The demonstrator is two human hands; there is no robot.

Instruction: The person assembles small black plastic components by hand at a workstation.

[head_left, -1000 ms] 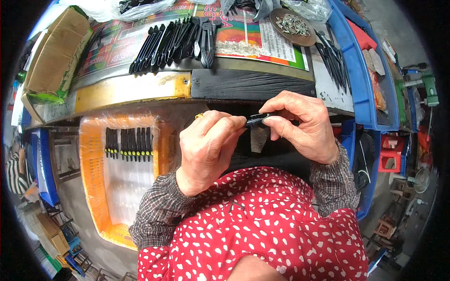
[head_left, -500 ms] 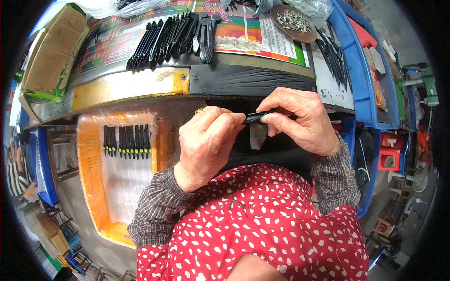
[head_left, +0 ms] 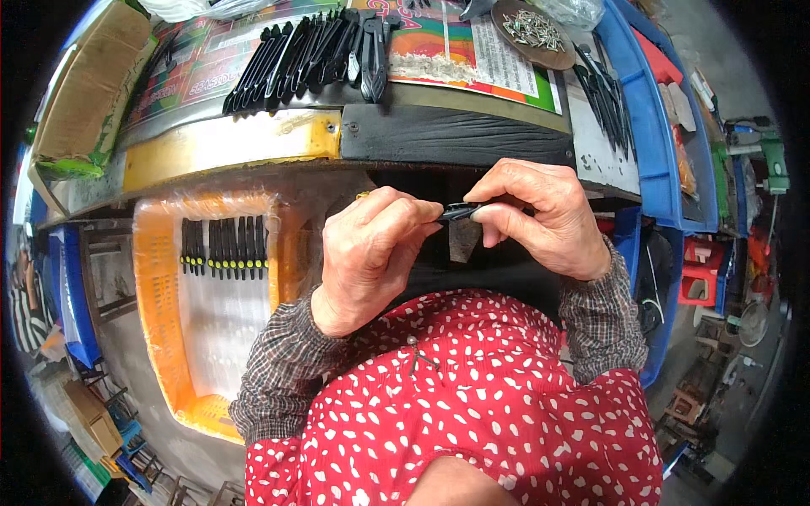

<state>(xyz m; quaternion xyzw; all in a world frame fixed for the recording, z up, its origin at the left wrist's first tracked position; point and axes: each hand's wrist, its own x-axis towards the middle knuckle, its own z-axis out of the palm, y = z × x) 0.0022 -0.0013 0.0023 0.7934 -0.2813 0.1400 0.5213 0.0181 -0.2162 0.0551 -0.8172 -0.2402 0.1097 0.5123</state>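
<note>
Both my hands meet over my lap, in front of the bench edge. Between them is a small, slim black part (head_left: 458, 211), mostly covered by my fingers, so its exact kind does not show. My left hand (head_left: 367, 253) pinches its left end between thumb and fingertips. The other end is gripped by my right hand (head_left: 536, 218), with thumb below and bent forefinger above. Beyond them on the bench lies a row of slim black hinged pieces (head_left: 295, 59) with rounded ends. A brown round dish (head_left: 533, 38) of small silvery metal pins or rivets stands to the right of that row.
A plastic-lined orange crate (head_left: 160, 320) at left holds several black pieces with yellow-green dots. Thin black strips (head_left: 603, 97) lie by a blue bin (head_left: 654, 160) at right. A cardboard box (head_left: 89, 93) sits at the bench's left end. Part of another person (head_left: 29, 304) shows at far left.
My left hand has shifted slightly at the black part, and the view has tipped a little. Both hands still grip the part.
</note>
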